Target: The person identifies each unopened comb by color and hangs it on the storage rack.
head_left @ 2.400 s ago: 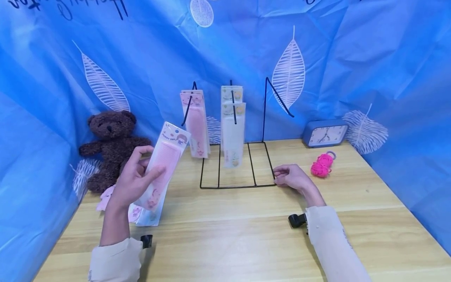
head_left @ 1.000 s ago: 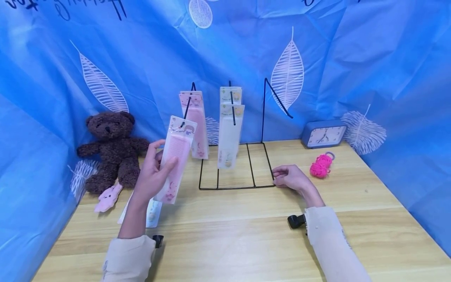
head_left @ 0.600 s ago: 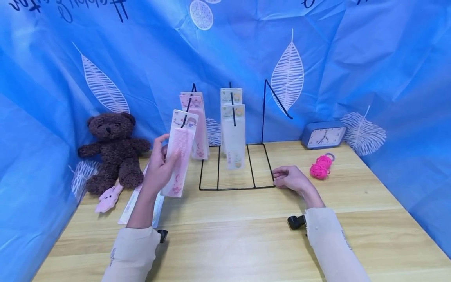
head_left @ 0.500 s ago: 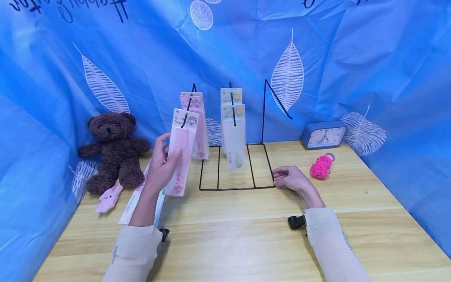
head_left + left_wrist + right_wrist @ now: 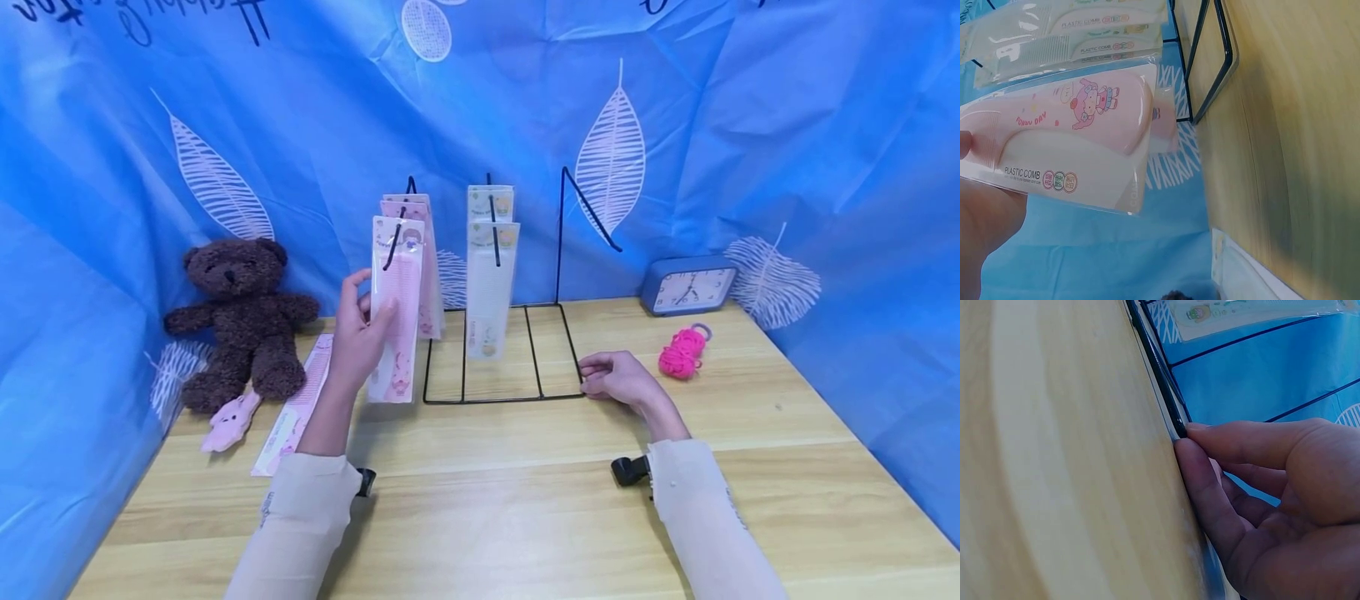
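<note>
My left hand point(image 5: 362, 337) pinches a packaged pink comb point(image 5: 397, 325) between thumb and fingers. The card's top hole is threaded on the left hook of a black wire display rack point(image 5: 504, 401), and the comb hangs nearly upright. Behind it on that hook are more pink comb packs point(image 5: 430, 283). In the left wrist view the back of the held comb point(image 5: 1066, 137) shows the words PLASTIC COMB. On the middle hook hang pale comb packs point(image 5: 491, 292); the right hook point(image 5: 595, 210) carries nothing. My right hand point(image 5: 618, 382) pinches the front right corner of the rack's base.
A packaged pink comb point(image 5: 303, 400) lies on the table point(image 5: 525, 508) beside my left forearm. Left of it are a brown teddy bear point(image 5: 238, 308) and a small pink toy point(image 5: 231, 422). At the right stand a blue clock point(image 5: 690, 286) and pink yarn point(image 5: 684, 353).
My left hand has brought the pink comb up and right, threaded it on the left hook and slid it further back along it. My right hand has stayed at the rack's corner.
</note>
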The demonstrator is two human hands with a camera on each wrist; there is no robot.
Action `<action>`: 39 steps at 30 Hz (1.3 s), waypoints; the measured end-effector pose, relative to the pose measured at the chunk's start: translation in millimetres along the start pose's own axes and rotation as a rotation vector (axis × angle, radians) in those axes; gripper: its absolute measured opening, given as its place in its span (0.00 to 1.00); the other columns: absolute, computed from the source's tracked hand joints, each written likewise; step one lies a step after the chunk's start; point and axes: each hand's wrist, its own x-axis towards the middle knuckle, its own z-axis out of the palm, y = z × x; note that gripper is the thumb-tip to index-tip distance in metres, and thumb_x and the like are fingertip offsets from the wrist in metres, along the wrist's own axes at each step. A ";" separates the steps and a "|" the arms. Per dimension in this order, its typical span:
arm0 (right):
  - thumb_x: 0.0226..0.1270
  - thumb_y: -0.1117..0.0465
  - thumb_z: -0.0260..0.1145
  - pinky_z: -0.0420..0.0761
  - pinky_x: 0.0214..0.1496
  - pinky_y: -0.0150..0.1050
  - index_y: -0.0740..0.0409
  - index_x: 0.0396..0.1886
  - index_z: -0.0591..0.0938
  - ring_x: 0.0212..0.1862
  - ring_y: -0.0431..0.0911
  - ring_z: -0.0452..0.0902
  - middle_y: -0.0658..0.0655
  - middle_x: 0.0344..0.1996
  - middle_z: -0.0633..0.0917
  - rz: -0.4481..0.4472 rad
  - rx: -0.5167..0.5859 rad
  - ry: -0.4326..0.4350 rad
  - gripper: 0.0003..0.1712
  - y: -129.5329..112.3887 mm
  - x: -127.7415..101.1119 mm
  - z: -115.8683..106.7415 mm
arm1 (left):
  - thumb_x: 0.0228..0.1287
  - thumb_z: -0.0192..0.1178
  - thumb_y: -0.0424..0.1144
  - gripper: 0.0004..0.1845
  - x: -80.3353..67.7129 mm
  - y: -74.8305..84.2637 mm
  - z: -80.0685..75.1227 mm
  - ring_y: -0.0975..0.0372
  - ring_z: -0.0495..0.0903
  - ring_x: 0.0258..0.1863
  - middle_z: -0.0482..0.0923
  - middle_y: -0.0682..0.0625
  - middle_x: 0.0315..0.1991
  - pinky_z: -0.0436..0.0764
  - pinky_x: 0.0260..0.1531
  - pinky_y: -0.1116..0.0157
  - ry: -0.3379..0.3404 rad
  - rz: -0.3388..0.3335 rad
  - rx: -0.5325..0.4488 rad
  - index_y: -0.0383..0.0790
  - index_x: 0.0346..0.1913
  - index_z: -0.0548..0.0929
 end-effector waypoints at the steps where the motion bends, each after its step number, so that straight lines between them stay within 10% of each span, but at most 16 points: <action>1: 0.60 0.78 0.68 0.84 0.49 0.38 0.79 0.67 0.69 0.46 0.50 0.79 0.70 0.53 0.77 -0.001 -0.001 -0.002 0.35 0.0 0.2 0.1 | 0.77 0.52 0.31 0.26 1.3 -0.5 0.4 0.59 0.82 0.42 0.80 0.32 0.54 0.83 0.35 0.66 0.003 -0.002 0.001 0.38 0.72 0.59; 39: 0.60 0.78 0.68 0.84 0.49 0.37 0.79 0.67 0.69 0.47 0.50 0.79 0.70 0.53 0.77 -0.009 -0.008 0.000 0.35 1.5 1.2 -0.6 | 0.81 0.49 0.38 0.26 32.0 -11.2 10.0 0.47 0.79 0.57 0.77 0.37 0.63 0.78 0.51 0.53 -0.022 -0.073 0.037 0.43 0.75 0.56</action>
